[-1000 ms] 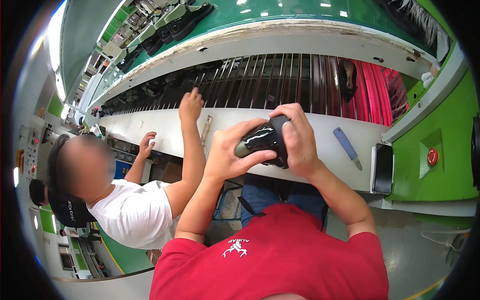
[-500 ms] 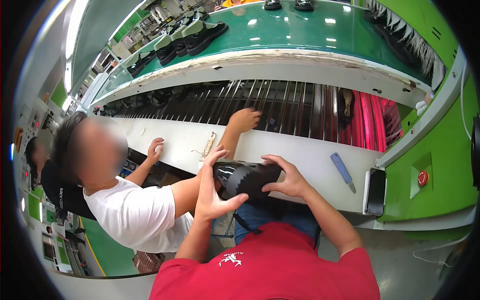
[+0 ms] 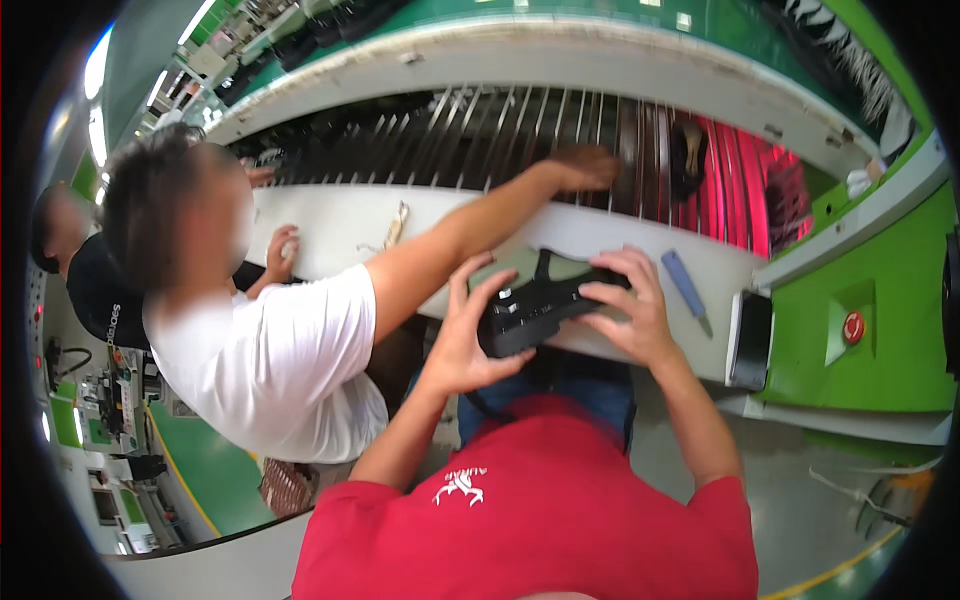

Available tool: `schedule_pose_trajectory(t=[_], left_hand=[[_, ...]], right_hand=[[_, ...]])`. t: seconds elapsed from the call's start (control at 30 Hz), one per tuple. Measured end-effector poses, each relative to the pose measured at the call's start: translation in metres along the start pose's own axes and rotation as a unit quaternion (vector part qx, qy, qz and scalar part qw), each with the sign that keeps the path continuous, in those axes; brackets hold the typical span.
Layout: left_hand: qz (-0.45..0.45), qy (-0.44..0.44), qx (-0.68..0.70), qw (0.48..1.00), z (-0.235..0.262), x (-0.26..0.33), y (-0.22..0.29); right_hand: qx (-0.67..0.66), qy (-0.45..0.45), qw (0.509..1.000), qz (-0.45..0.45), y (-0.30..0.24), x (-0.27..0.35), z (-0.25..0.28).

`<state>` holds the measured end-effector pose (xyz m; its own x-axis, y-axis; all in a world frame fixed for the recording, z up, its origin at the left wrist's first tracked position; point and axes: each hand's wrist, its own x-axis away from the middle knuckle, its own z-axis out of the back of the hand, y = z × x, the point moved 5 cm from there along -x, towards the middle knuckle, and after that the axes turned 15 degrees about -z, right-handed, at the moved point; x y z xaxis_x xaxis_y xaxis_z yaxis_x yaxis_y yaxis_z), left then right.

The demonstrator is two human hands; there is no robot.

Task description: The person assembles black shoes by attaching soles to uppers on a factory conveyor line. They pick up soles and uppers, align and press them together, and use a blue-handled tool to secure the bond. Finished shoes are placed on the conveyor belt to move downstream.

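Observation:
A glossy black shoe (image 3: 530,316) with a strap standing up from it is held between both hands, above the near edge of the white ledge. My left hand (image 3: 462,340) wraps the shoe's left end, thumb along its lower side. At the other end my right hand (image 3: 632,312) grips it with curved fingers. The shoe lies on its side to my view, its sole edge toward me. To the right of my right hand, a blue-handled knife (image 3: 682,282) rests on the white ledge (image 3: 640,238).
A co-worker in a white shirt (image 3: 270,350) stands close on my left, one arm (image 3: 480,225) stretched over the rod conveyor (image 3: 500,130). Another shoe (image 3: 688,160) sits on the conveyor near the red glow. A phone-like device (image 3: 750,342) stands beside a green machine (image 3: 860,370) with a red button.
The shoe has turned in my hands, from showing its ridged sole to showing its side and strap. The co-worker's arm has reached farther right over the conveyor. My view has shifted.

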<state>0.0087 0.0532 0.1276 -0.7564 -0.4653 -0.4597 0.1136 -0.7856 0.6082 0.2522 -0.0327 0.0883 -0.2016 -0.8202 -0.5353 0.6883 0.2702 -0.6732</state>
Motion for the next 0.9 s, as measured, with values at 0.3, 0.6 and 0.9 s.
schedule_pose_trajectory(t=[0.3,0.6,0.9], left_hand=[[0.045,-0.003,-0.022,0.999,-0.01,0.01,-0.011],[0.052,0.031,-0.047,0.997,-0.013,0.011,-0.009],[-0.037,-0.001,-0.123,0.992,-0.01,0.007,0.0]], right_hand=[[0.014,-0.012,1.0,0.014,-0.015,0.004,-0.01],[-0.005,-0.02,1.0,-0.021,-0.01,-0.007,-0.008],[0.001,-0.048,0.992,-0.118,-0.019,-0.013,0.002]])
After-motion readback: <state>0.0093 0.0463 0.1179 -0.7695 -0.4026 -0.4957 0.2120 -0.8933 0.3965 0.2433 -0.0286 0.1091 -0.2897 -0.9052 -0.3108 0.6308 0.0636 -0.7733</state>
